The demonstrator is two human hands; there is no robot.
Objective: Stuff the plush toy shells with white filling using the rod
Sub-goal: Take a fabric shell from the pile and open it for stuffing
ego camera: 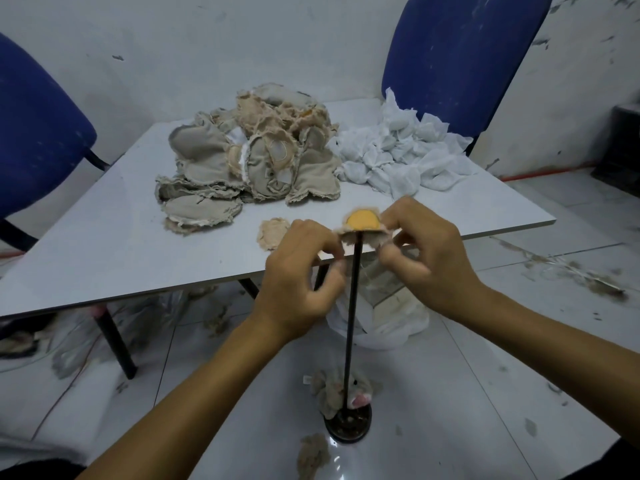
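Observation:
A thin black rod (352, 317) stands upright on a round black base (348, 424) on the floor. Its tip goes into a small beige plush shell (362, 225) with an orange-yellow patch. My left hand (301, 271) pinches the shell's left edge. My right hand (422, 251) pinches its right edge. Behind them on the white table (104, 244) lies a heap of empty beige shells (249, 157). To the right of that heap sits a pile of white filling bundles (398, 157). One flat beige piece (273, 232) lies near the table's front edge.
A turned plush toy (341, 389) lies on the floor by the rod's base, with a fluff scrap (313, 455) in front of it. A white bag (384, 320) sits under the table edge. Blue chairs stand at the left (38, 133) and back right (460, 53).

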